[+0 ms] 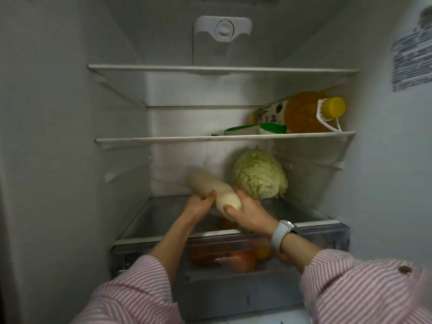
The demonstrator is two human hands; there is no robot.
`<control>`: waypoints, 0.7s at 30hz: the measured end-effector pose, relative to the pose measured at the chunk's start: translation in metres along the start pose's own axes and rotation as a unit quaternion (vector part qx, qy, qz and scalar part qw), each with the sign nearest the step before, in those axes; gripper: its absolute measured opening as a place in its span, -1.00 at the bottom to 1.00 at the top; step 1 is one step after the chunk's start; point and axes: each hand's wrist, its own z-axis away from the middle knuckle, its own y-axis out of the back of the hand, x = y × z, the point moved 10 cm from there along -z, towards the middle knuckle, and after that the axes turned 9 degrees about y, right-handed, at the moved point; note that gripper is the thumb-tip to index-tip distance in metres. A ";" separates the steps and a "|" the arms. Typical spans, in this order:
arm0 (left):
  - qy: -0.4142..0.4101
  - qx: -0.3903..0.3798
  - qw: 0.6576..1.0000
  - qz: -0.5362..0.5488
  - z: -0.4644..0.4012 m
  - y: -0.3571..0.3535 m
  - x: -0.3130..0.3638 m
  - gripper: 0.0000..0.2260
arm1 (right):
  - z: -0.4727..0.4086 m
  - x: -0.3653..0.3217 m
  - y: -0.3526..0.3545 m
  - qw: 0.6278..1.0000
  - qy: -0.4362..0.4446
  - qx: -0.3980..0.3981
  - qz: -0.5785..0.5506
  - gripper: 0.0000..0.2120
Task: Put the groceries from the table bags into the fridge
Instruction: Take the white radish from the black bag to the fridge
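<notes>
Both my hands hold a long white radish (pixel 210 185) just above the fridge's lowest glass shelf (pixel 301 211). My left hand (pixel 198 205) grips its middle from the left. My right hand (pixel 247 212), with a white watch on the wrist, wraps the near end. The radish points away to the upper left. A pale green cabbage (pixel 260 174) rests on the same shelf, right behind my right hand.
On the middle shelf (pixel 163 138) lie a yellow-capped oil bottle (pixel 304 113) and a green-and-white packet (pixel 254 129), both at the right. The top shelf (pixel 210 68) holds nothing. Orange fruit (pixel 243 259) shows through the crisper drawer (pixel 327 237) below.
</notes>
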 end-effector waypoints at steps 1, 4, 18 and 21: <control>0.004 -0.009 1.000 -0.004 -0.001 -0.003 -0.002 -0.61 | -0.002 0.003 -0.003 1.000 -0.003 -0.007 0.006 -0.44; 0.008 -0.030 0.999 -0.017 -0.004 -0.009 -0.006 -0.59 | -0.007 0.008 -0.005 1.000 -0.002 -0.019 0.017 -0.43; -0.068 0.103 0.967 -0.223 0.017 0.021 0.005 -0.49 | 0.017 0.006 0.022 0.995 0.035 -0.017 0.091 -0.45; -0.158 0.173 0.946 -0.225 0.077 0.023 0.029 -0.58 | 0.054 0.000 0.049 0.995 0.043 0.050 0.078 -0.55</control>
